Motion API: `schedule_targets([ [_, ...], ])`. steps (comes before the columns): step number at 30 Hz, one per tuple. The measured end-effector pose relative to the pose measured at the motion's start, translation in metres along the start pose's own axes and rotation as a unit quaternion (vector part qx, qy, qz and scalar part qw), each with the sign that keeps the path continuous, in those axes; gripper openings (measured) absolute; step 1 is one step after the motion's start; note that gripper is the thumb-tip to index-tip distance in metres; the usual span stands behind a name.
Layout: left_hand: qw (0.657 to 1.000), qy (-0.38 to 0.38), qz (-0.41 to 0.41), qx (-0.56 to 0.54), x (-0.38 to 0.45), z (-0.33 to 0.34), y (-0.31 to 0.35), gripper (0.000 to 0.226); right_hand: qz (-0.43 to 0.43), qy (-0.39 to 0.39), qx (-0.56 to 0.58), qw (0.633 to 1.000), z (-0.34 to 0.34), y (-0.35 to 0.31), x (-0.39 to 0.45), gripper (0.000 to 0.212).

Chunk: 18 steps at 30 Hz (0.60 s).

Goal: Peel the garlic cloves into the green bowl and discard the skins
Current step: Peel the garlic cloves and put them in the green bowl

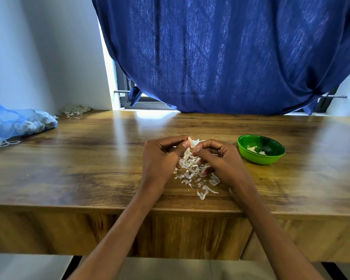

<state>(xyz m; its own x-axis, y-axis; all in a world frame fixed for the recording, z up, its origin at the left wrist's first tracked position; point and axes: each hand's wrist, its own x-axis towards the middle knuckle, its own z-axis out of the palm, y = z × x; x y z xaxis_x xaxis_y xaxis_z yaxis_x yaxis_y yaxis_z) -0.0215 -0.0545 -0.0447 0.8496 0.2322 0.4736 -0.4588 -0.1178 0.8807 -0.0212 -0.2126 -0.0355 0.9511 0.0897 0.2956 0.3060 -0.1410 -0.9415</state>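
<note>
Left hand (162, 156) and right hand (220, 158) both pinching one garlic clove (192, 142) above the skins (194, 174), left of the green bowl (261, 149). Light, slick, firm; papery skin tears easily, so best gripped at the tip.

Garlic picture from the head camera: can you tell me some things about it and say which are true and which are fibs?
1. Both hands, the left hand and the right hand, pinch one small white garlic clove. True.
2. The round green plastic bowl is empty. False: a few pale peeled pieces lie in it.
3. The loose papery white garlic skins lie on the brown wooden table under the hands. True.
4. The bowl sits left of the hands. False: it is on the right-hand side.
5. A blue net bag lies at the table's far left. True.
</note>
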Motion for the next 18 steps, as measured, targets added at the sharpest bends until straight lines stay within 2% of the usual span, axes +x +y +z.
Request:
schedule_targets([
  [8, 0.997, 0.005, -0.051, -0.066, 0.0015, -0.0016, 0.0018, 0.016, -0.007, 0.006, -0.037, 0.999, 0.0016, 0.0006, -0.001, 0.01],
  [13, 0.996, -0.007, -0.066, -0.063, 0.0007, -0.0001, 0.0014, 0.018, -0.025, 0.043, -0.089, 0.995, 0.0009, 0.0036, -0.0002, 0.032],
  [18, 0.997, -0.024, -0.059, -0.033, 0.0001, 0.0004, 0.0019, 0.019, -0.037, 0.066, -0.099, 0.992, 0.0018, 0.0029, -0.0007, 0.02],
])
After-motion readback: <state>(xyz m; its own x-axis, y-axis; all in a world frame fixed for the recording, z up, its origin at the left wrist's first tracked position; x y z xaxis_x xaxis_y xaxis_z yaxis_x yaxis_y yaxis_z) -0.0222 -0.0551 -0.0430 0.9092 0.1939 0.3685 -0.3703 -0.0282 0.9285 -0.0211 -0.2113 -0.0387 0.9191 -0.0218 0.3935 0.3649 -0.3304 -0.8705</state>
